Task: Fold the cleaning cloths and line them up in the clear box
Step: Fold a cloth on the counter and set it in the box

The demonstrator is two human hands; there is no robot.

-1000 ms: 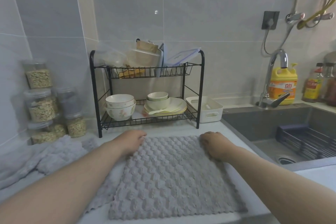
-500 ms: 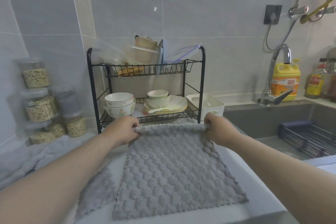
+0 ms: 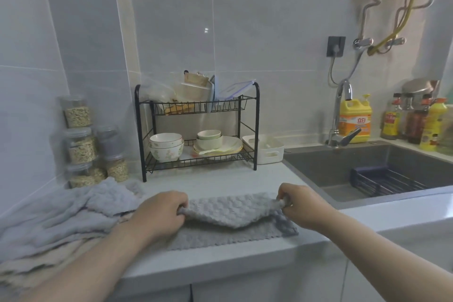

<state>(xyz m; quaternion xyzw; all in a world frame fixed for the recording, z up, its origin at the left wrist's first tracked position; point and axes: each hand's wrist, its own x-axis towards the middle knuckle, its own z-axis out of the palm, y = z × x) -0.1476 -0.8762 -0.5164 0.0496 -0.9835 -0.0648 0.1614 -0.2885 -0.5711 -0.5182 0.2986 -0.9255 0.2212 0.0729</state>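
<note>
The grey waffle-textured cleaning cloth (image 3: 232,214) lies on the pale countertop (image 3: 215,181), one edge lifted and sagging above the flat part. The left hand (image 3: 160,213) and the right hand (image 3: 302,206) each pinch a raised corner.

Pale worktop (image 3: 220,181) ran across the lower frame: grey cloth (image 3: 232,211) at centre near the front edge, heap of cloths (image 3: 61,213) lower left, jars (image 3: 81,147), black dish rack (image 3: 256,117) and white tub (image 3: 269,152) behind.

The yellow detergent bottle (image 3: 355,121) label seems to read "立白".
</note>
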